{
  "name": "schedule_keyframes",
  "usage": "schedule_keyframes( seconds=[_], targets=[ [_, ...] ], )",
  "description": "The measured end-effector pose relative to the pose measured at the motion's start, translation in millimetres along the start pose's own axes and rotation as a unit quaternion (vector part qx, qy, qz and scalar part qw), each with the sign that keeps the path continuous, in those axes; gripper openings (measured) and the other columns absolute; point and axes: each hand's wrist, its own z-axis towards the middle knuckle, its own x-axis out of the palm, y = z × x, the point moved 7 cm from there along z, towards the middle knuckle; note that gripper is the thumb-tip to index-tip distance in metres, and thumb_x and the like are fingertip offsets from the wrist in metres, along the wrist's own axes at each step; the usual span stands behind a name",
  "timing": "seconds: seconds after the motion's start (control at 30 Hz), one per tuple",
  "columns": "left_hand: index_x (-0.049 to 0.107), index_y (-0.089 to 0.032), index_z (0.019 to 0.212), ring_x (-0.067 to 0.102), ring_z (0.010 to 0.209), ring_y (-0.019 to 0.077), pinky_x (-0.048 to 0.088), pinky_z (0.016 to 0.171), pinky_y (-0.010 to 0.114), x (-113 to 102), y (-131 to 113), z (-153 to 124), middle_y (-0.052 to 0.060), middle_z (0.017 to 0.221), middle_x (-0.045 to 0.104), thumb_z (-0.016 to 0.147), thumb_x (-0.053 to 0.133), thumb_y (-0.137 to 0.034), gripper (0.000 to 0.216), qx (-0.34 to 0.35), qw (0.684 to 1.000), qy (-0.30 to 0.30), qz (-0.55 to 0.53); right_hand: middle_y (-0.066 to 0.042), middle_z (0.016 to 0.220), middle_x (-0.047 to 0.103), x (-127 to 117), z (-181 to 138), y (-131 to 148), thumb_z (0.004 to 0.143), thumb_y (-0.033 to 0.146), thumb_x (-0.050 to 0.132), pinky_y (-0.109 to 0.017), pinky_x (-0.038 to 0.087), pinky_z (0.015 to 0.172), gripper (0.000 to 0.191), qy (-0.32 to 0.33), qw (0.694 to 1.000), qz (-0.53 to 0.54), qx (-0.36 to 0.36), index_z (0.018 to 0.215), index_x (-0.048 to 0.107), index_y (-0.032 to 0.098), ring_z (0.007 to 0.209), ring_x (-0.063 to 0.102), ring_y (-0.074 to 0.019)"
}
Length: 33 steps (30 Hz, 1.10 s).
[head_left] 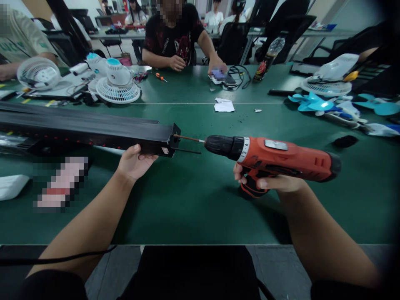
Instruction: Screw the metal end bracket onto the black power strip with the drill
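In the head view a red and black cordless drill (281,156) lies level, its chuck toward the left. My right hand (268,181) is wrapped round the drill's handle. From the chuck a thin brownish rod (189,137) reaches to the end of a long black rectangular beam (134,133). A second thin dark rod (189,151) juts out below it from the same end. My left hand (137,161) grips the beam's underside near that end, thumb on the near side and fingers partly hidden beneath.
White fan parts (118,85) stand at the back left, blue fan blades (312,102) at the right. A bottle (270,58), an orange screwdriver (161,77) and white paper (224,105) lie or stand farther back. A person (175,41) sits opposite, one hand on a small item.
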Motion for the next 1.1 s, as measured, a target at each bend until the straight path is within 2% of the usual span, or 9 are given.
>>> schedule_keyframes(
  seconds=[0.17, 0.3, 0.47, 0.63, 0.83, 1.1],
  targets=[
    [0.072, -0.022, 0.073, 0.053, 0.047, 0.0094, 0.067, 0.069, 0.029, -0.3, -0.2, -0.3, -0.009, 0.049, 0.049, 0.063, 0.107, -0.030, 0.037, 0.000, 1.000, -0.004, 0.000, -0.012, 0.113, 0.087, -0.9, -1.1, -0.4, 0.096, 0.044, 0.094, -0.031, 0.074, 0.077, 0.042, -0.014, 1.000, -0.001, 0.002, 0.132, 0.084, 0.024, 0.083, 0.082, -0.0204],
    [0.069, -0.022, 0.070, 0.056, 0.049, 0.0105, 0.067, 0.068, 0.030, -0.4, -0.7, -0.1, -0.007, 0.052, 0.054, 0.064, 0.106, -0.030, 0.038, 0.004, 1.000, -0.009, 0.002, -0.013, 0.113, 0.087, -1.3, -1.8, -1.7, 0.096, 0.044, 0.094, -0.031, 0.074, 0.079, 0.045, -0.012, 1.000, 0.005, -0.002, 0.133, 0.083, 0.020, 0.084, 0.083, -0.0199],
    [0.071, -0.021, 0.071, 0.052, 0.047, 0.0079, 0.068, 0.069, 0.027, 2.1, -0.7, -0.4, -0.010, 0.048, 0.047, 0.060, 0.108, -0.032, 0.041, 0.000, 1.000, -0.002, 0.005, -0.013, 0.113, 0.087, -1.7, -2.1, -2.3, 0.097, 0.043, 0.094, -0.030, 0.074, 0.078, 0.044, -0.008, 1.000, 0.001, -0.003, 0.133, 0.083, 0.020, 0.084, 0.083, -0.0196],
    [0.067, -0.023, 0.068, 0.053, 0.047, 0.0089, 0.068, 0.067, 0.028, 1.4, -1.2, -0.6, -0.010, 0.046, 0.043, 0.066, 0.106, -0.033, 0.041, 0.006, 1.000, -0.010, 0.007, -0.011, 0.112, 0.088, -1.2, -0.9, -1.1, 0.096, 0.045, 0.093, -0.030, 0.074, 0.079, 0.043, -0.013, 1.000, 0.000, 0.005, 0.133, 0.084, 0.023, 0.084, 0.083, -0.0202],
    [0.072, -0.020, 0.072, 0.050, 0.046, 0.0070, 0.067, 0.066, 0.027, 4.6, -0.9, -1.1, -0.009, 0.049, 0.048, 0.057, 0.109, -0.032, 0.042, 0.001, 1.000, -0.008, 0.001, -0.012, 0.112, 0.088, -1.3, -0.1, -0.6, 0.096, 0.044, 0.093, -0.032, 0.074, 0.076, 0.044, -0.013, 1.000, -0.002, -0.002, 0.133, 0.084, 0.022, 0.083, 0.083, -0.0210],
    [0.070, -0.020, 0.068, 0.047, 0.045, 0.0057, 0.065, 0.067, 0.026, 7.8, -1.6, -1.3, -0.010, 0.047, 0.044, 0.055, 0.113, -0.035, 0.047, -0.003, 1.000, 0.003, 0.004, -0.011, 0.109, 0.087, 0.8, 1.6, 0.1, 0.097, 0.046, 0.092, -0.030, 0.072, 0.077, 0.044, -0.005, 1.000, -0.002, -0.004, 0.133, 0.083, 0.022, 0.081, 0.082, -0.0197]
  ],
)
